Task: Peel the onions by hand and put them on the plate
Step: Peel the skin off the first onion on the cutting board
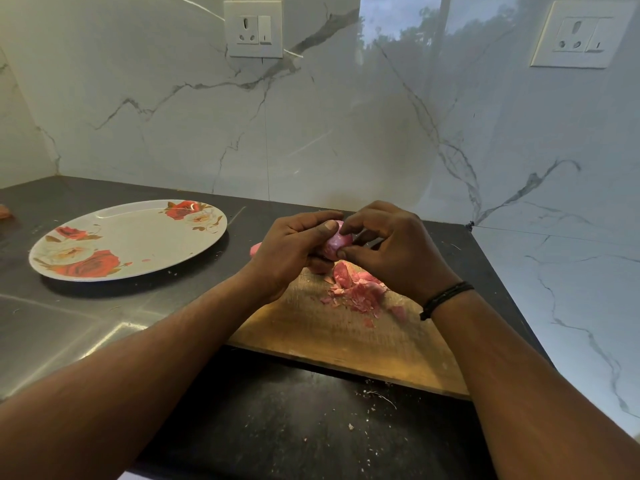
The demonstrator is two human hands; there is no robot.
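Note:
A small pink onion (335,241) is held above the far end of a wooden cutting board (332,337). My left hand (294,254) grips it from the left, thumb on top. My right hand (391,247) pinches its skin with thumb and forefinger from the right. A pile of pink onion peels (356,289) lies on the board just below the hands. Another pink onion (257,248) shows partly behind my left hand on the counter. The white plate (138,233) with red rose prints sits to the left, holding only a tiny peel scrap.
The dark counter (277,420) carries scattered peel crumbs near its front. A marble wall with two sockets (253,28) stands behind and wraps round on the right. A reddish object (5,212) peeks in at the left edge.

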